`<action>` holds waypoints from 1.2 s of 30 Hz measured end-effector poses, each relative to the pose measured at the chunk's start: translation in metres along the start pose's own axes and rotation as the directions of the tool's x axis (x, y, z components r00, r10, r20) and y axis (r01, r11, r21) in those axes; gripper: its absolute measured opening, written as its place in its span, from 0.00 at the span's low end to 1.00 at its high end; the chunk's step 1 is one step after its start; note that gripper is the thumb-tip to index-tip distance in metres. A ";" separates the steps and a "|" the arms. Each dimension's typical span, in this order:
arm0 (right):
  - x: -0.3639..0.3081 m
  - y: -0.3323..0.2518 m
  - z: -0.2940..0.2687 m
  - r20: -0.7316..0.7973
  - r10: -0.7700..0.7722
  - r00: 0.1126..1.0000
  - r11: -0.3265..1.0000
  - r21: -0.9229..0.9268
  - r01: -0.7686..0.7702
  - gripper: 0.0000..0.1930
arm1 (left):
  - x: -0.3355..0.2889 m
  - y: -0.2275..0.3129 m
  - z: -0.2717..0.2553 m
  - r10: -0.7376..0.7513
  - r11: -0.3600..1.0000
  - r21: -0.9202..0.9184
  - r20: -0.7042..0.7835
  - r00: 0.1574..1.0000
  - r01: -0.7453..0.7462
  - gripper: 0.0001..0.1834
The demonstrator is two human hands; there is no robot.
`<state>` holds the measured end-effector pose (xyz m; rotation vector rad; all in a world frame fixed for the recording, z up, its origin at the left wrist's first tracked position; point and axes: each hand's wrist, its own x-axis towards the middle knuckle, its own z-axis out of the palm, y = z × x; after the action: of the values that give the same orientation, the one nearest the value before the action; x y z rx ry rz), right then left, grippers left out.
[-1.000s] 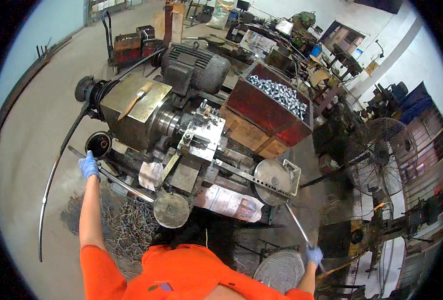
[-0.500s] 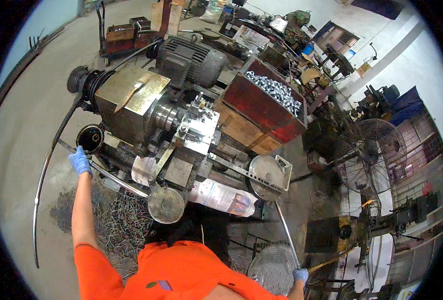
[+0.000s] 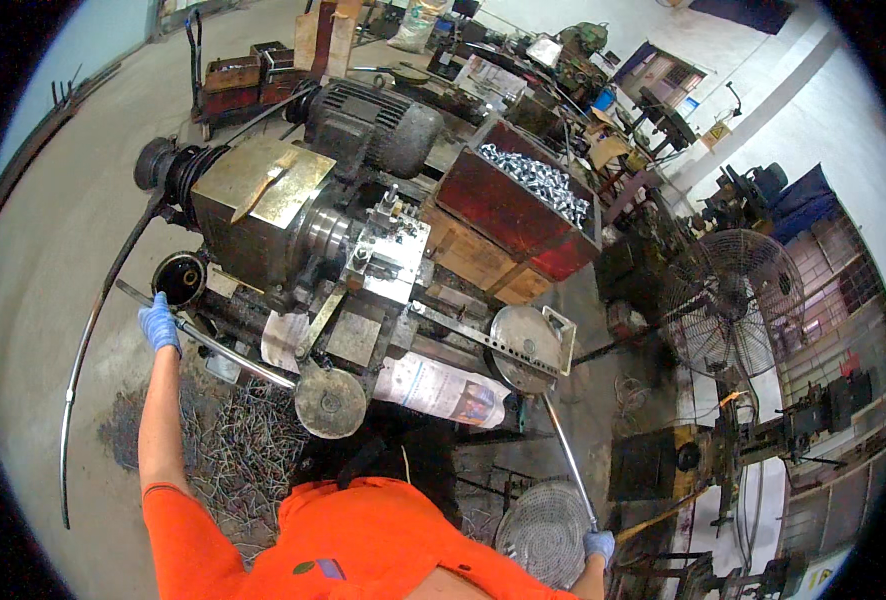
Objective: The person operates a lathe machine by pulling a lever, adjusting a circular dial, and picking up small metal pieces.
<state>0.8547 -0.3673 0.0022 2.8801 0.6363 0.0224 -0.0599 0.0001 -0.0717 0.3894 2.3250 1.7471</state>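
In a blue glove, my left hand (image 3: 159,322) is closed round a long metal lever (image 3: 233,357) at the near left of a lathe-like machine (image 3: 263,215). That lever runs to a round metal disc (image 3: 330,403) at the machine's front. My right hand (image 3: 599,544), gloved too, grips the lower end of a second metal lever (image 3: 569,455). This one rises to a larger round plate (image 3: 525,345) at the machine's right. Between the two levers sit a shiny metal block (image 3: 391,262) and a rolled printed sheet (image 3: 441,388).
A dark red box of small metal parts (image 3: 538,183) stands on a wooden crate behind the machine. A brush (image 3: 263,190) lies on the brass-coloured housing. Metal scraps (image 3: 248,455) cover the floor at near left. A round basket (image 3: 545,535) sits near my right hand; a fan (image 3: 733,300) stands farther right.
The whole view has shifted slightly. Both hands keep their grip on the levers, and the levers' positions look nearly the same.
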 end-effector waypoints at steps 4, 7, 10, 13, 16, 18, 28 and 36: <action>-0.004 0.000 -0.004 0.031 0.015 0.999 1.000 0.026 -0.015 0.23 | -0.023 0.028 -0.008 -0.014 1.000 0.003 0.021 1.000 0.014 0.19; 0.000 0.007 0.005 -0.014 0.004 1.000 1.000 0.006 -0.004 0.24 | -0.019 0.024 -0.006 -0.024 1.000 -0.002 0.013 1.000 0.024 0.18; 0.003 0.015 0.013 -0.017 0.015 1.000 1.000 0.005 -0.015 0.25 | -0.016 0.017 -0.002 -0.023 0.998 -0.052 0.041 0.999 0.025 0.17; -0.013 -0.005 -0.006 0.023 0.035 0.999 0.999 0.031 -0.036 0.26 | -0.018 0.021 -0.007 -0.005 0.998 -0.065 0.043 0.999 0.007 0.16; -0.020 -0.004 -0.008 0.012 0.037 0.999 0.999 0.023 -0.038 0.26 | -0.019 0.022 -0.003 -0.023 0.997 -0.075 0.029 0.999 0.026 0.16; -0.019 -0.001 -0.005 0.003 0.043 0.999 0.998 0.049 -0.043 0.26 | -0.017 0.018 -0.001 -0.053 0.990 -0.128 0.040 0.998 0.058 0.17; -0.020 -0.003 0.003 -0.045 0.065 0.997 0.995 0.072 -0.062 0.22 | -0.011 0.008 0.004 -0.034 0.993 -0.117 -0.008 0.999 0.033 0.17; -0.035 -0.007 -0.010 -0.090 0.085 0.992 0.991 0.107 -0.075 0.21 | -0.013 0.005 0.006 -0.048 0.959 -0.274 0.076 0.996 0.067 0.16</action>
<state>0.8197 -0.3733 0.0118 3.0183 0.5532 0.1427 -0.0456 0.0027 -0.0684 0.3231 1.9869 1.9610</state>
